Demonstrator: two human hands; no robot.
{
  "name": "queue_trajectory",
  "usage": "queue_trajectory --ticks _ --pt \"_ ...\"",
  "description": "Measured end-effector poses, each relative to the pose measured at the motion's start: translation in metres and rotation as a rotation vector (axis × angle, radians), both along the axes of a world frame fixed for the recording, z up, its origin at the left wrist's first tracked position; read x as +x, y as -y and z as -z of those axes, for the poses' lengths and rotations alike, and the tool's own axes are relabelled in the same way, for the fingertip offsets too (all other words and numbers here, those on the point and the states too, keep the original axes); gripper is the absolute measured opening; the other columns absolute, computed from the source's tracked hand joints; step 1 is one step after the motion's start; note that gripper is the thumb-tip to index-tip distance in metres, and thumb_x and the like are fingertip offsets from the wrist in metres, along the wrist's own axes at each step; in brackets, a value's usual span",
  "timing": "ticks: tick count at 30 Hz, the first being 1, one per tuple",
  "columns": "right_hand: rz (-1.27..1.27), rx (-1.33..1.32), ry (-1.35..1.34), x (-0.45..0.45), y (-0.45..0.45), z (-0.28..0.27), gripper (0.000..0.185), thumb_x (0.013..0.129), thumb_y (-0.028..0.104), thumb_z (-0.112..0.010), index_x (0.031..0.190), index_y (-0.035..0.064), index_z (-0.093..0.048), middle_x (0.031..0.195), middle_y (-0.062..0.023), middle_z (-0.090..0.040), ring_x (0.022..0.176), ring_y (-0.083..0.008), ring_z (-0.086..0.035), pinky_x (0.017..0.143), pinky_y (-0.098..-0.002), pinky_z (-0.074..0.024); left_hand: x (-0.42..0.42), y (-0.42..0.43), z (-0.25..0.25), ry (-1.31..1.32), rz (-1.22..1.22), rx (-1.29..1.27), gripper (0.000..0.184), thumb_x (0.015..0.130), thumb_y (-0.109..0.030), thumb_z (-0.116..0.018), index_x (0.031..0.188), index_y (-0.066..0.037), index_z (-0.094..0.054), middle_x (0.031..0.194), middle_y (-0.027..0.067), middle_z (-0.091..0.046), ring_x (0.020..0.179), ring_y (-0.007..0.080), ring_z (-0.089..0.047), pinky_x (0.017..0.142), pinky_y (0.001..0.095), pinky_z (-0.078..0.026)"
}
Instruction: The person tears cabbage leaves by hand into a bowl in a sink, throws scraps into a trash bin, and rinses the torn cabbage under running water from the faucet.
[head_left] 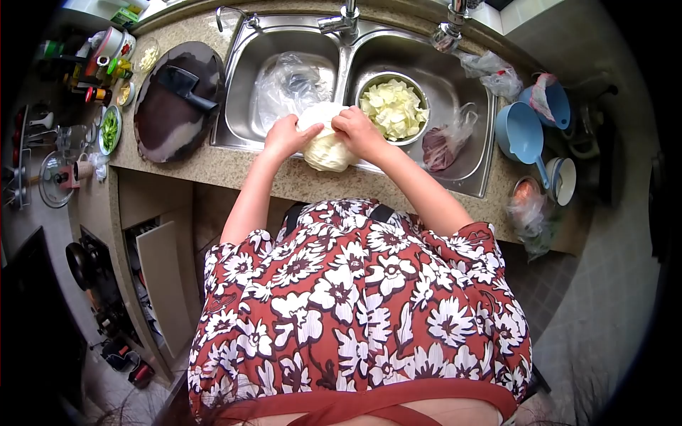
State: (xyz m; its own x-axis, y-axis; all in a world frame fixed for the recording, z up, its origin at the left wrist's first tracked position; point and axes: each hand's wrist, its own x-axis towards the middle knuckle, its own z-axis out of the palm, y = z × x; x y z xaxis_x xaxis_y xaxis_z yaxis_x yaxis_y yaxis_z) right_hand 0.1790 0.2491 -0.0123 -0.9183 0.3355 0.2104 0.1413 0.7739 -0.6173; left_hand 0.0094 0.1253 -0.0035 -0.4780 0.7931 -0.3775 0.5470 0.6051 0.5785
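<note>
A pale cabbage (329, 153) is held at the front edge of the double sink, near the divider, with a whiter part of it or a covering on its far side. My left hand (288, 136) grips its left side, thumb on top. On the other side, my right hand (361, 133) has its fingers bent against the upper right of the cabbage. A metal bowl (423, 126) in the right basin holds torn cabbage leaves (393, 108). Crumpled clear plastic bags (288, 89) lie in the left basin (241, 85). What the fingertips pinch is partly hidden.
Left of the sink, a cleaver (183, 86) lies on a dark round chopping board (160, 128). A bag with something dark reddish (442, 145) rests in the right basin. Blue ladle-like scoops (518, 131) and bowls (565, 181) stand on the right counter. Faucets (347, 25) rise behind.
</note>
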Motion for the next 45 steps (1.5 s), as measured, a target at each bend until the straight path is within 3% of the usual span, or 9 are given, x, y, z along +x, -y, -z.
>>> queue_trajectory --ticks 8,17,24,27,29,32,37,38,45 --pt "-0.123 0.019 0.081 0.005 0.000 -0.003 0.012 0.075 0.013 -0.065 0.084 0.0090 -0.060 0.085 -0.0081 -0.058 0.088 -0.0304 -0.053 0.077 -0.0425 -0.0410 0.005 0.000 -0.004 -0.030 -0.022 -0.062 0.079 0.069 -0.065 -0.062 0.103 0.006 -0.061 0.100 0.0250 -0.064 0.098 0.0345 -0.061 0.085 0.0390 -0.047" --pt "-0.158 -0.029 0.086 0.037 0.017 -0.034 0.013 0.074 0.015 -0.066 0.079 0.0095 -0.055 0.074 -0.0044 -0.055 0.081 -0.0256 -0.055 0.078 -0.0393 -0.0369 0.007 0.008 0.001 0.041 -0.088 -0.069 0.077 0.070 -0.064 -0.062 0.105 0.005 -0.061 0.103 0.0242 -0.063 0.099 0.0338 -0.061 0.087 0.0379 -0.047" --pt "-0.152 0.012 0.212 0.081 0.024 -0.038 0.011 0.074 0.011 -0.066 0.082 0.0097 -0.060 0.082 -0.0045 -0.056 0.090 -0.0226 -0.052 0.083 -0.0379 -0.0349 -0.003 0.013 0.022 0.180 -0.102 -0.066 0.078 0.070 -0.061 -0.065 0.110 0.005 -0.060 0.105 0.0229 -0.063 0.099 0.0310 -0.062 0.085 0.0361 -0.048" --pt "-0.155 0.052 0.288 0.081 0.029 -0.044 0.008 0.075 0.010 -0.065 0.081 0.0087 -0.059 0.084 -0.0051 -0.055 0.093 -0.0227 -0.051 0.087 -0.0389 -0.0340 -0.006 0.015 0.032 0.289 -0.120 -0.022 0.073 0.072 -0.057 -0.067 0.110 0.006 -0.059 0.104 0.0215 -0.064 0.098 0.0282 -0.063 0.082 0.0347 -0.049" --pt "-0.148 0.078 0.315 0.081 0.030 -0.046 0.006 0.075 0.009 -0.064 0.079 0.0087 -0.059 0.083 -0.0050 -0.054 0.093 -0.0229 -0.051 0.088 -0.0393 -0.0337 -0.009 0.015 0.041 0.426 -0.077 0.107 0.055 0.081 -0.043 -0.065 0.112 0.002 -0.060 0.093 0.0102 -0.066 0.071 0.0171 -0.062 0.056 0.0282 -0.049" --pt "-0.135 0.134 0.313 0.084 0.033 -0.045 0.003 0.075 0.007 -0.062 0.076 0.0088 -0.059 0.082 -0.0052 -0.053 0.092 -0.0237 -0.051 0.089 -0.0394 -0.0341 -0.007 0.014 0.024 0.527 -0.125 0.016 0.047 0.085 -0.041 -0.062 0.111 -0.001 -0.060 0.087 0.0064 -0.065 0.063 0.0130 -0.057 0.051 0.0253 -0.045" --pt "-0.083 0.204 0.450 0.102 0.022 -0.026 0.008 0.070 0.002 -0.060 0.075 0.0075 -0.060 0.082 -0.0081 -0.054 0.091 -0.0261 -0.052 0.088 -0.0407 -0.0377 -0.022 0.017 0.048 0.718 -0.222 -0.034 0.043 0.087 -0.044 -0.059 0.103 -0.004 -0.061 0.075 0.0026 -0.061 0.053 0.0090 -0.050 0.044 0.0235 -0.039" --pt "-0.057 0.060 0.407 0.106 0.018 -0.015 0.012 0.066 -0.001 -0.060 0.076 0.0055 -0.059 0.081 -0.0101 -0.054 0.087 -0.0296 -0.053 0.081 -0.0400 -0.0424 -0.025 0.016 0.055 0.747 -0.248 -0.054 0.042 0.087 -0.045 -0.059 0.100 -0.005 -0.062 0.071 0.0019 -0.059 0.049 0.0087 -0.047 0.042 0.0231 -0.037" --pt "0.160 -0.087 0.307 0.119 -0.013 0.001 0.011 0.070 -0.002 -0.054 0.080 0.0032 -0.058 0.082 -0.0156 -0.059 0.083 -0.0352 -0.058 0.071 -0.0415 -0.0462 -0.017 0.018 0.044 0.739 -0.241 -0.052 0.040 0.088 -0.045 -0.057 0.099 -0.007 -0.061 0.073 0.0020 -0.060 0.052 0.0089 -0.049 0.044 0.0227 -0.039"
